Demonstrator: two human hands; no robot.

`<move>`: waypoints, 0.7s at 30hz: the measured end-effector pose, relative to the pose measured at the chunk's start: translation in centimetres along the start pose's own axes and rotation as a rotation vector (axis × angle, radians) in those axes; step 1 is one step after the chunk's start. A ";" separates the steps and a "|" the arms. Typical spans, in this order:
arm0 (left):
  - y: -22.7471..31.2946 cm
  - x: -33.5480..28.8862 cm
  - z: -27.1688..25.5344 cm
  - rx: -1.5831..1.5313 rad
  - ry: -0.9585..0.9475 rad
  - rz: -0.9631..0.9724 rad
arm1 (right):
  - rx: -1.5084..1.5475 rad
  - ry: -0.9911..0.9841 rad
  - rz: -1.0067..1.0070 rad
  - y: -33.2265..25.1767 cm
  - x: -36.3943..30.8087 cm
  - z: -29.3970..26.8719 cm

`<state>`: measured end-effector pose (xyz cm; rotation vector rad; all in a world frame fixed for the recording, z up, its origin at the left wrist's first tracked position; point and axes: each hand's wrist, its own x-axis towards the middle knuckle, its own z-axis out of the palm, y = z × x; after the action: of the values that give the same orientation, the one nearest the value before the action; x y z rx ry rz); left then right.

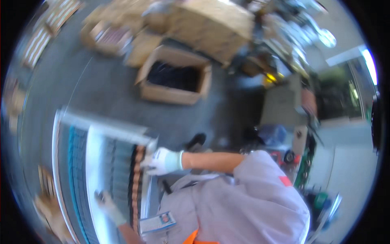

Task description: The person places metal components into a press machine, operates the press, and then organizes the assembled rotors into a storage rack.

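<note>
A pale metal-framed tray (103, 125) stands at the lower left, with rows of small dark and blue pieces in it. A copper-coloured row (137, 173) edged in black runs along its right side. My right hand (159, 161), in a white glove with a pale green cuff, is at the tray's upper right corner beside that row; blur hides its fingers. My left hand (109, 206), also gloved, is over the white strip (94, 162) inside the tray. Its fingers look closed, and a small dark spot (98, 195) shows at their tips, too smeared to name.
An open cardboard box (172, 96) full of black items sits on the grey floor ahead. Behind it are a large carton (209, 30) and a smaller open box (109, 38). At right are a grey cabinet (280, 99) and a cluttered bench. A dark shoe (197, 140) shows near the tray.
</note>
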<state>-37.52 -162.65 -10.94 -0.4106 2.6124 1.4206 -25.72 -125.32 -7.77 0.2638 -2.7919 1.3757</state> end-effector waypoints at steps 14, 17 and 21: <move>38.9 -35.2 55.2 0.255 -1.675 0.865 | 0.107 0.665 1.019 16.7 -42.2 -27.0; 44.4 -44.2 63.7 0.394 -1.898 1.123 | 0.216 0.902 1.151 18.5 -48.0 -30.0; 49.1 -53.6 77.7 0.386 -2.105 1.336 | 0.278 1.143 1.235 21.4 -53.2 -36.5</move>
<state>-1.85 -62.89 -0.57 1.8963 0.8401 0.3904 21.14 -76.11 -7.07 -1.8194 -1.6032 1.2452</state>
